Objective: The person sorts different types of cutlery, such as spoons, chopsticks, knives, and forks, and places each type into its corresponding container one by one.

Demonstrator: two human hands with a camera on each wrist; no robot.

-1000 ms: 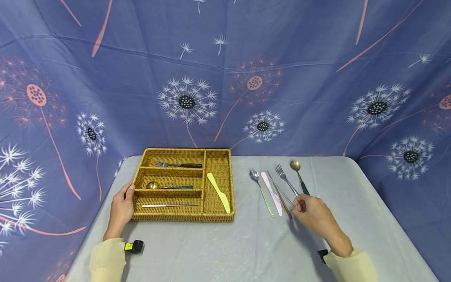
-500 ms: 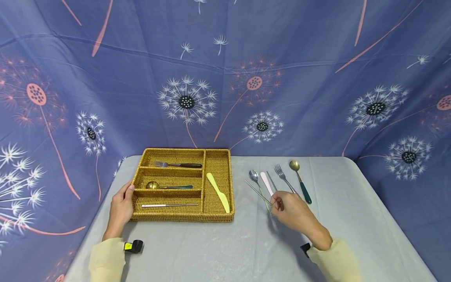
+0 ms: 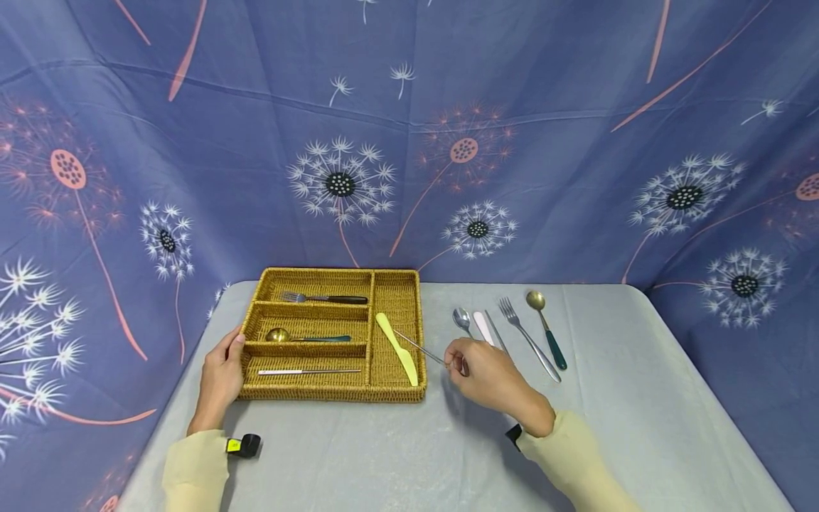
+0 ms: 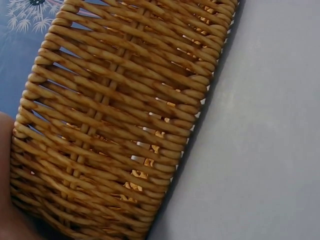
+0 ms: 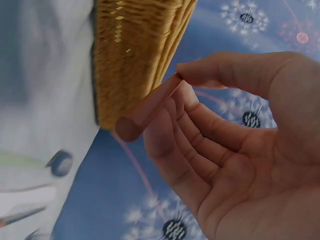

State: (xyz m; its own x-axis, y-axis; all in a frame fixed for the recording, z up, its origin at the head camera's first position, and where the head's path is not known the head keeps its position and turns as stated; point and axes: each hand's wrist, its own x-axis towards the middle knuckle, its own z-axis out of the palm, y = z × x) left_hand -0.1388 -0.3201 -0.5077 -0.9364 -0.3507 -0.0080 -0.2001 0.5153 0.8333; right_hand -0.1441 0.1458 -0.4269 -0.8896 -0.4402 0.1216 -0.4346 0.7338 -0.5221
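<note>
My left hand (image 3: 220, 370) holds the left side of the woven cutlery tray (image 3: 320, 394), thumb on the rim. Its outer wall (image 4: 110, 115) fills much of the left wrist view. With thumb and fingertips, my right hand (image 3: 489, 377) pinches a chopstick (image 3: 419, 346). This chopstick has a brown end (image 5: 150, 107) and a thin metal shaft, whose tip overlaps the tray's right compartment in the head view. A yellow knife (image 3: 398, 352) lies in that compartment. The left compartments hold a fork (image 3: 342, 300), a gold spoon (image 3: 277, 336) and a light-handled chopstick (image 3: 307, 372).
Right of the tray lie a silver spoon (image 3: 461, 319), a pink knife (image 3: 482, 326) and another chopstick (image 3: 498, 333), partly behind my right hand. Farther right are a silver fork (image 3: 534, 343) and a green-handled spoon (image 3: 553, 341). A dandelion-print cloth (image 3: 544, 128) hangs behind the table.
My right hand has carried the chopstick left from the loose cutlery to the tray's right edge. The fork and green-handled spoon are now uncovered. My left hand stays put.
</note>
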